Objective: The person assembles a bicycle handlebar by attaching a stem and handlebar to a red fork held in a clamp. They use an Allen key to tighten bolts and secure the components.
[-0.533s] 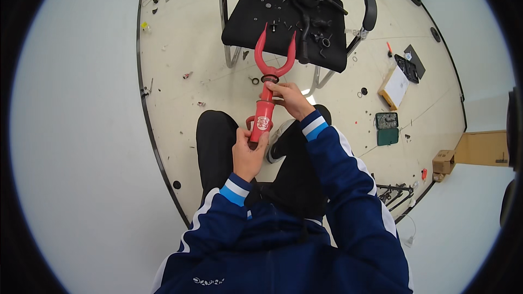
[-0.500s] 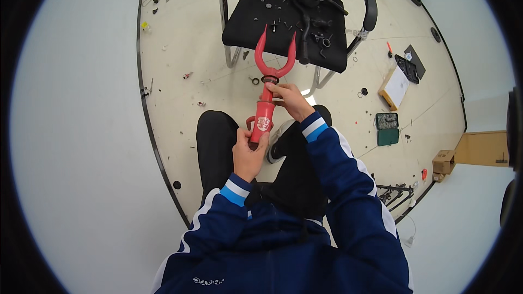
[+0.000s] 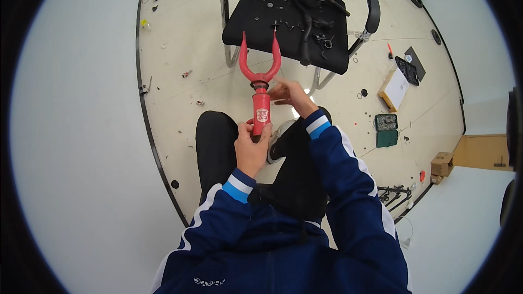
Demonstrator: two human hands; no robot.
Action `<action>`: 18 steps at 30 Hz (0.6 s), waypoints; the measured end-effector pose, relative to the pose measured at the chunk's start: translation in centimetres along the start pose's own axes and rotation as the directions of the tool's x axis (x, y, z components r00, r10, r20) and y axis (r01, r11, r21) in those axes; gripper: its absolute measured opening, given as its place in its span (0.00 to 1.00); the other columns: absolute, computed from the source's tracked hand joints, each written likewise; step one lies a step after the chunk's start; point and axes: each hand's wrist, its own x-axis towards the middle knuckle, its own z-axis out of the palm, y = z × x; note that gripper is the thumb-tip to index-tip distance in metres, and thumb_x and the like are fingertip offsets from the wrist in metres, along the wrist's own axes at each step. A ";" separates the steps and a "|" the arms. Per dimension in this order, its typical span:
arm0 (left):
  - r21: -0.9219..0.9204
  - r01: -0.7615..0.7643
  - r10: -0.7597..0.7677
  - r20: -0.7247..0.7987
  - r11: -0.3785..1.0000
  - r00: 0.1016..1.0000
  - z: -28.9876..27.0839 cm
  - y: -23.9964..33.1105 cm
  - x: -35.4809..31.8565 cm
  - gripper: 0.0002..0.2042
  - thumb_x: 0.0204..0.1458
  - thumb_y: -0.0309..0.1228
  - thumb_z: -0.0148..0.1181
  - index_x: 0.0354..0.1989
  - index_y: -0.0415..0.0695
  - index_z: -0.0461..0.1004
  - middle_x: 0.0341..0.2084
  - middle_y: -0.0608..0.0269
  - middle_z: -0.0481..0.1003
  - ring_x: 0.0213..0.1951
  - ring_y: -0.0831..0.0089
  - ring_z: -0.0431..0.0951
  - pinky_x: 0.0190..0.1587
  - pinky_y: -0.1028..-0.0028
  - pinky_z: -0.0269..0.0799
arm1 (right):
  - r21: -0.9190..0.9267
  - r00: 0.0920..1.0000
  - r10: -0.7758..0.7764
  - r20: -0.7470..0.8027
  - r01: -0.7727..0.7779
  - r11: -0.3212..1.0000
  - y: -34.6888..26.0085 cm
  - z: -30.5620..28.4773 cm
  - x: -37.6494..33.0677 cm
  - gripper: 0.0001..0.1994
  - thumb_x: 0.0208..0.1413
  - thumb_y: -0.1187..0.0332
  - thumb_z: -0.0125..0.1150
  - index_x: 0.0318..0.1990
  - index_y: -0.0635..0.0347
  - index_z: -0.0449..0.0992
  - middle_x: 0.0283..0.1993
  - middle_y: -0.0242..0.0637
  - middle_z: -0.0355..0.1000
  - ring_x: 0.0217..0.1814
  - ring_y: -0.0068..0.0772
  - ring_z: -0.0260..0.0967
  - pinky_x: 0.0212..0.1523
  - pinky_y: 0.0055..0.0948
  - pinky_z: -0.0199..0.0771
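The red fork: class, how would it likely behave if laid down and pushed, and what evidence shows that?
The fork is probably stiff: its prongs show no sag beyond the tube that the left hand grips. It would likely resist rolling, since the prongs spread apart. Its smooth-looking surface may be somewhat slippery.

Probably a workshop: loose parts (image 3: 307,35).
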 end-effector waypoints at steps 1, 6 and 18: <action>-0.017 -0.002 0.002 -0.007 1.000 1.000 0.0 -0.7 0.6 0.21 0.54 0.41 0.70 0.35 0.37 0.65 0.22 0.56 0.77 0.23 0.75 0.78 0.28 0.73 0.73 | 0.026 0.999 -0.024 -0.036 0.025 0.999 -0.4 -0.2 0.6 0.29 0.56 0.39 0.59 0.42 0.61 0.79 0.47 0.40 0.77 0.43 0.36 0.76 0.48 0.35 0.73; -0.098 0.113 -0.100 0.127 0.989 0.987 0.0 0.1 1.9 0.21 0.54 0.41 0.70 0.33 0.37 0.65 0.26 0.57 0.80 0.27 0.78 0.78 0.31 0.75 0.73 | 0.121 0.999 -0.013 -0.047 0.019 0.992 -1.1 0.4 4.0 0.27 0.55 0.43 0.63 0.48 0.59 0.76 0.46 0.37 0.77 0.46 0.34 0.75 0.50 0.37 0.72; -0.080 0.111 -0.089 0.233 0.991 0.968 -0.8 -0.5 3.0 0.21 0.53 0.40 0.71 0.31 0.38 0.65 0.28 0.55 0.80 0.30 0.77 0.79 0.35 0.77 0.73 | 0.196 0.999 -0.035 0.015 0.032 0.980 -0.6 1.5 0.5 0.20 0.56 0.55 0.67 0.49 0.60 0.77 0.46 0.38 0.78 0.50 0.32 0.74 0.56 0.40 0.69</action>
